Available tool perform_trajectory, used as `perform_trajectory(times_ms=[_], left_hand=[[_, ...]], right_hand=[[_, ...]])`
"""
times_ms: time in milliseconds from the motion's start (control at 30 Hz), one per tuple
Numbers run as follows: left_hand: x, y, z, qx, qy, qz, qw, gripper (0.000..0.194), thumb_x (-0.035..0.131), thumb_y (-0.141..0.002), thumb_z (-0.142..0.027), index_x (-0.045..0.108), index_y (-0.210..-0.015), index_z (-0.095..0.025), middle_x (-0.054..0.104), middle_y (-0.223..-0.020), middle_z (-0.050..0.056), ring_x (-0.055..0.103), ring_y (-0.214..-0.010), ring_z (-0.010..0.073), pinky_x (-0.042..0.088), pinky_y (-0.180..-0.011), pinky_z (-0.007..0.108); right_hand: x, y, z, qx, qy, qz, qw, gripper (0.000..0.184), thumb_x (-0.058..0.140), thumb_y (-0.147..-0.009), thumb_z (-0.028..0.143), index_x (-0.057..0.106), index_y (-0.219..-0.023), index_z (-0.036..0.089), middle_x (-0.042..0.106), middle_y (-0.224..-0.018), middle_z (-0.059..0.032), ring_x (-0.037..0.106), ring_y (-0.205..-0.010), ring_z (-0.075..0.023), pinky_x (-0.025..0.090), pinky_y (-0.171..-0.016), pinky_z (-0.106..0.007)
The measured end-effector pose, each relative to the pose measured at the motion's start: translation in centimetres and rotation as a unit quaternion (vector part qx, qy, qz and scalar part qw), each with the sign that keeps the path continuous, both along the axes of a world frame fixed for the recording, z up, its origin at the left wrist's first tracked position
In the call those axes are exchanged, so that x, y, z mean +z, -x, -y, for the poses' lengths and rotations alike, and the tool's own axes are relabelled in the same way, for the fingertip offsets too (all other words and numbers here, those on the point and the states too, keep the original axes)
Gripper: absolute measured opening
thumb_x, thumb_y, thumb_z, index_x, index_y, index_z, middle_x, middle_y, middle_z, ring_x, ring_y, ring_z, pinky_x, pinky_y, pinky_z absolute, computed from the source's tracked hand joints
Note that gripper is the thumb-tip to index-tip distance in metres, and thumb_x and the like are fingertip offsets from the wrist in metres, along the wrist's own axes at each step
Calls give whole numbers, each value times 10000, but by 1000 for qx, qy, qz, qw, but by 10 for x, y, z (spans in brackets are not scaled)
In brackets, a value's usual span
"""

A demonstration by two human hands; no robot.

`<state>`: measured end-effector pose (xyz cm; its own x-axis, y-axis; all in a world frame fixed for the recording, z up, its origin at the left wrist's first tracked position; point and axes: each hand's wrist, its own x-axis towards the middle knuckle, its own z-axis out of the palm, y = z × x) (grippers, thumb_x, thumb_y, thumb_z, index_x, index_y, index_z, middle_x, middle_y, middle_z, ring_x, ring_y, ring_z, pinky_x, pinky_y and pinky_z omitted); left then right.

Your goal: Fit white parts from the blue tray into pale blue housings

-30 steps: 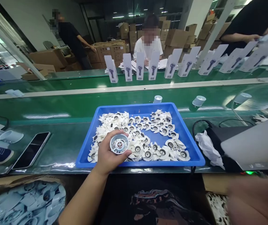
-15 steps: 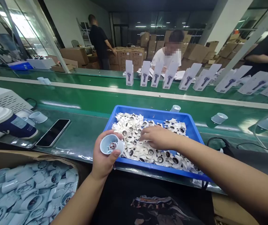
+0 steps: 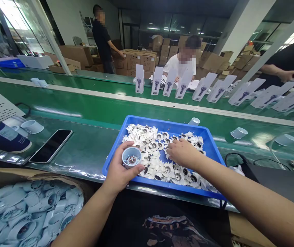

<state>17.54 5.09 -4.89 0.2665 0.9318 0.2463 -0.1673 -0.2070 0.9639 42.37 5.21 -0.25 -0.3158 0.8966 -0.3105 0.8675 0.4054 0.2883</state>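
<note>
Holding a cup point(image 3: 131, 158) in our left hand point(image 3: 119, 169), we could snag crowded fans point(image 3: 167, 169); grip of our right hand point(image 3: 182, 152) unclear.

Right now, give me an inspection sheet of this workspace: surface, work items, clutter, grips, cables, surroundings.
Surface: glossy green bench, light reflecting off it.
Work items: blue tray holding piled white fans; one light blue cylinder in hand.
Clutter: phone and paper cup left of the tray.
Grips: left grip closed around the cylinder; right grip down at the fans, fingertips too hidden to tell whether it holds one.
Cables: black cable right of the tray.
Surroundings: row of white boxes beyond the tray; person in white behind them.
</note>
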Motion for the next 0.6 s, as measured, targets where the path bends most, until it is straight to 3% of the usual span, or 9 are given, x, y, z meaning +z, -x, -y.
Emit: perform_trajectory(times_ms=[100,200,333,433,533,600], left_hand=[[-2,-6,1,-5,11,-41,999,667,872,-646,-402,514,-1179,-222,641,-1059,62,623,-899,190,504,-796,259],[-1,-9,4,-20,-20,-65,997,561,847,-672,-385,558,-1127,-227,637,-1086,63,620,-922,204,508,-795,270],[11,-4,11,-42,-70,-125,989,521,765,-741,-350,556,-1208,-252,597,-1263,73,595,-1106,246,496,-904,316],[20,0,18,-33,-103,-203,973,511,704,-743,-310,540,-1221,-235,627,-1184,78,616,-1064,262,489,-939,382],[25,-4,23,-14,-134,-256,957,542,738,-702,-301,544,-1203,-225,623,-1179,79,615,-1053,276,483,-950,415],[28,-10,25,-12,-168,-270,948,555,777,-701,-310,542,-1199,-237,629,-1169,70,610,-1061,276,483,-943,413]], right_hand=[[-8,9,1,-61,-17,-10,998,127,597,-959,188,637,-1045,104,605,-1034,-71,569,-1045,-212,478,-956,-426],[-12,14,-2,-126,-46,-51,990,80,571,-953,122,636,-984,87,609,-994,-74,572,-1037,-209,466,-972,-429],[-1,14,0,-198,-93,-183,959,33,602,-902,111,609,-908,79,594,-942,-84,557,-1025,-229,422,-996,-469],[15,16,14,-194,-82,-364,907,132,536,-901,197,562,-997,111,597,-931,-79,586,-902,-196,493,-867,-387],[25,22,36,-131,-26,-547,826,285,376,-898,283,492,-1105,125,622,-954,-91,616,-800,-150,522,-711,-275],[26,27,51,-98,-10,-620,778,328,381,-873,338,511,-1090,129,630,-943,-98,623,-791,-154,517,-686,-267]])
